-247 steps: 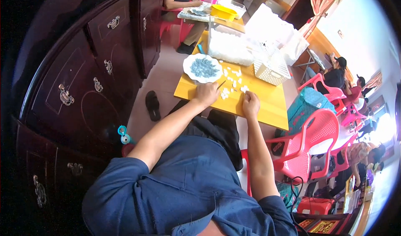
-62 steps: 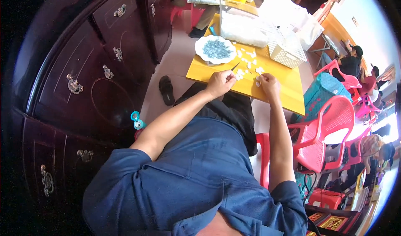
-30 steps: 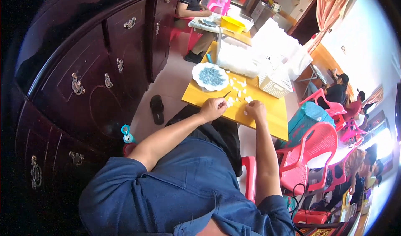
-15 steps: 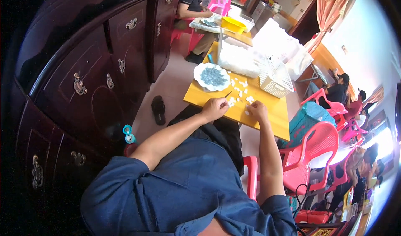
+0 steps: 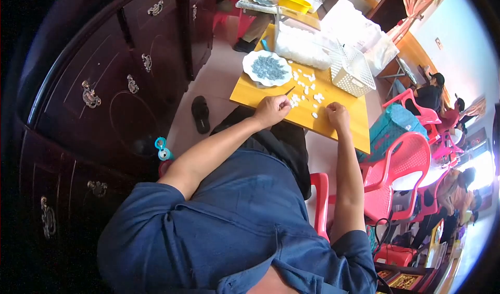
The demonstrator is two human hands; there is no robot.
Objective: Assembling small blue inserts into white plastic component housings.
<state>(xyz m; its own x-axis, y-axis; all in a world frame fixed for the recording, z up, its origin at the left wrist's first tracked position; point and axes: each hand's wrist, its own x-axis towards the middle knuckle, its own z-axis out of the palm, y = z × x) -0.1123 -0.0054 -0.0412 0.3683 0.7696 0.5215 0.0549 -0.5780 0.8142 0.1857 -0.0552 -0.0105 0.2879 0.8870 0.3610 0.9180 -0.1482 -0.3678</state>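
Holding a thin dark pointed stick (image 5: 290, 90) by small white bits (image 5: 295, 102) at a yellow wooden table (image 5: 358, 121)

Gripping the stick with the bent fingers of the bare left hand (image 5: 272, 111) — pointing its dark tip up and to the right, close to a little heap of the small white bits. Curling the fingers of the bare right hand (image 5: 338, 115) closed over the near right part of the table — not being able to tell about anything tucked inside.

Having one lone roundish white bit (image 5: 314, 115) lying between the two hands, near the front edge, apart from the right fingers. Having a flower-shaped white cluster (image 5: 319, 97) lying just past it, with more bits spreading loosely toward the back. Seeing a round white plate with a wavy rim (image 5: 247, 72) past the left hand, carrying many small gray-blue bits (image 5: 268, 67). Seeing a clear plastic box of white stuff (image 5: 306, 58) farther back, standing beside a cream plastic basket full of holes (image 5: 351, 84).
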